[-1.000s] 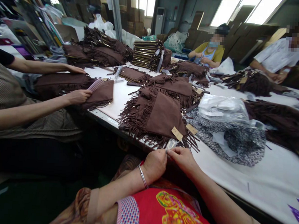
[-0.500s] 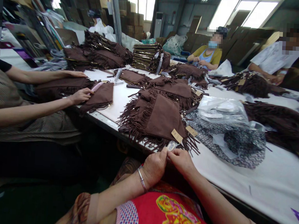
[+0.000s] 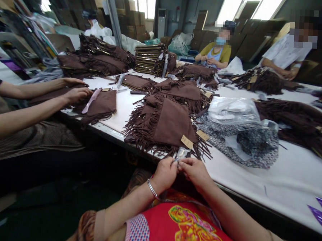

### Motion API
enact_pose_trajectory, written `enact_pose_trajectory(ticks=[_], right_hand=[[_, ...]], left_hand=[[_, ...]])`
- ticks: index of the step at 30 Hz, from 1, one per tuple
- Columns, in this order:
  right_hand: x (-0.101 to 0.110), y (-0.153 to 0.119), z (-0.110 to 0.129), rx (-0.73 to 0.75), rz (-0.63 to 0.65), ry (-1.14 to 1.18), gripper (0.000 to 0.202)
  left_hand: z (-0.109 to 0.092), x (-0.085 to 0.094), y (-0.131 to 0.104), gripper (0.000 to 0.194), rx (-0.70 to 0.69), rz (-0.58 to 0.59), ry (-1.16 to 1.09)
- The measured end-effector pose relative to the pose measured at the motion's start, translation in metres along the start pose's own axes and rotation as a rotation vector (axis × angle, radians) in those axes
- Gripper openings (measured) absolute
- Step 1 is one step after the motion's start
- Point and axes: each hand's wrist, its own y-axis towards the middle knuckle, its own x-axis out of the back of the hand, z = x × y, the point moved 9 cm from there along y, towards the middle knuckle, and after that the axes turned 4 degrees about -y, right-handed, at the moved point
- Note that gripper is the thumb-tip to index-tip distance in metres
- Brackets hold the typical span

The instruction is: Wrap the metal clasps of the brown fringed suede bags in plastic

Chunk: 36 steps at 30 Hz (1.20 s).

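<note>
At the table's near edge, my left hand (image 3: 165, 174) and my right hand (image 3: 196, 172) meet with fingertips pinched on a small clear plastic wrapper (image 3: 182, 152). What is inside the wrapper is too small to make out. Just beyond my hands lies a brown fringed bag (image 3: 174, 124), flat on the table, its fringe hanging near my fingers. Two tan paper tags, one nearer (image 3: 187, 142) and one farther (image 3: 202, 135), rest at its right corner.
To the right sits a black-and-white woven cloth piece (image 3: 256, 147) under clear plastic (image 3: 231, 110). More fringed bags (image 3: 105, 56) are piled along the white table (image 3: 287, 181). A co-worker's hands (image 3: 80, 94) handle a bag at left; two people sit across.
My hands have shifted slightly, and more of the plastic wrapper shows above my fingertips. The camera view has moved a little. The co-worker's near hand has drawn back from the striped strip.
</note>
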Motion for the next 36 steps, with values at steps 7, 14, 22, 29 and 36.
enact_pose_trajectory(ticks=[7,14,22,29,36], right_hand=[[0.003,0.000,-0.003,-0.010,-0.005,0.110,0.028],[-0.004,-0.004,-0.014,-0.137,0.117,0.211,0.023],[0.018,-0.004,0.010,0.002,0.031,0.262,0.031],[-0.009,-0.002,0.013,-0.010,0.117,0.211,0.033],[0.000,0.002,0.027,0.176,-0.017,-0.015,0.030]], left_hand=[[0.012,-0.016,-0.007,0.024,0.279,0.104,-0.421],[0.004,-0.007,-0.004,0.025,0.328,0.088,-0.765],[-0.001,0.000,0.002,0.026,0.311,0.097,-0.818],[0.003,-0.004,-0.004,0.030,0.329,0.100,-0.794],[0.009,-0.006,-0.007,0.031,0.407,0.103,-0.853]])
